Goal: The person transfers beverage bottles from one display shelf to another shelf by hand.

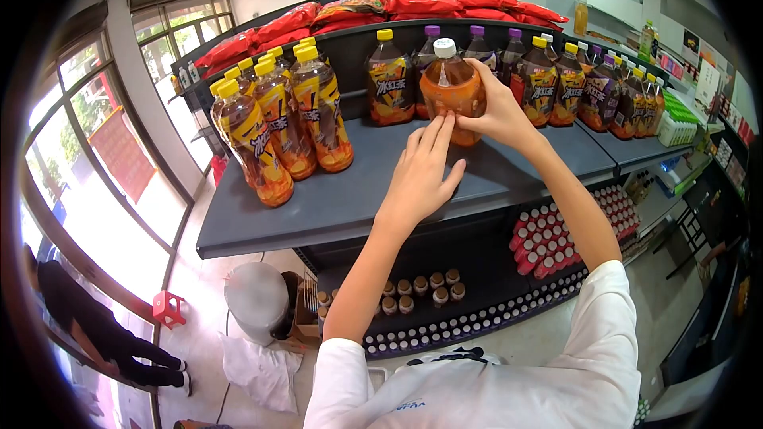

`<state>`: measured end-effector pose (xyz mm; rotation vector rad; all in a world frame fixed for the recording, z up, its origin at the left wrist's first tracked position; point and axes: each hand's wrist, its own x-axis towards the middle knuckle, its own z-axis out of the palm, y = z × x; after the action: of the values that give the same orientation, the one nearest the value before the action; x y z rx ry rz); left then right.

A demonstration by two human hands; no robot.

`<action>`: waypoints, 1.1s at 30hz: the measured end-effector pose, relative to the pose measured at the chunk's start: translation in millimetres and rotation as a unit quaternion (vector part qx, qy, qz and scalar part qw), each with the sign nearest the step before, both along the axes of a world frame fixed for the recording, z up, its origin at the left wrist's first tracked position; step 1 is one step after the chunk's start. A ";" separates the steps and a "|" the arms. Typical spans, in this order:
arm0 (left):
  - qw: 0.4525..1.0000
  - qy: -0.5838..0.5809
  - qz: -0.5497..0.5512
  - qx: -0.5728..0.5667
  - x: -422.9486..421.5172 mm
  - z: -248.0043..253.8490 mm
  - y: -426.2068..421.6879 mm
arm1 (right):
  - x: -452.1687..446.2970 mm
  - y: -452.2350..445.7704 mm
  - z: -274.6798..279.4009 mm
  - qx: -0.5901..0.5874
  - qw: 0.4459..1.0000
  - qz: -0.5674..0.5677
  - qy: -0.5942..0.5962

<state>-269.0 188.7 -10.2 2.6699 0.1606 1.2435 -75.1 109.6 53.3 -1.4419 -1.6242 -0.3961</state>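
Note:
A large bottle with a white cap and an orange label (451,83) stands upright at the middle of the grey shelf top (358,191). My right hand (497,107) is wrapped round its right side. The fingers of my left hand (425,163) are stretched out, their tips touching the lower front of the label. Just left of it is a yellow-capped bottle (390,79), with purple-capped bottles (477,48) behind. Several tall yellow-capped bottles (266,127) stand in a group at the left end of the shelf.
Red bags (421,4) lie along the back. More dark bottles (540,83) line the right side. Lower shelves hold red bottles (548,242) and small brown-capped jars (421,286). A person in black (87,310), a red stool (168,309) and a grey bin (256,298) are at lower left.

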 end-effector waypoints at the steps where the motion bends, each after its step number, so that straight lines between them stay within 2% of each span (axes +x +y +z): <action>1: 1.000 -0.001 0.001 0.000 0.0 -0.5 0.3 | 0.4 0.2 -0.1 -0.006 1.000 0.005 0.014; 33: 0.995 -0.050 0.005 -0.087 -10.9 2.3 3.1 | -23.7 8.8 -1.0 0.015 0.999 0.007 -0.030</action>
<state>-279.9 191.8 -7.9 2.4576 0.2557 1.2995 -98.8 118.4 52.2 -1.4070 -1.6676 -0.4574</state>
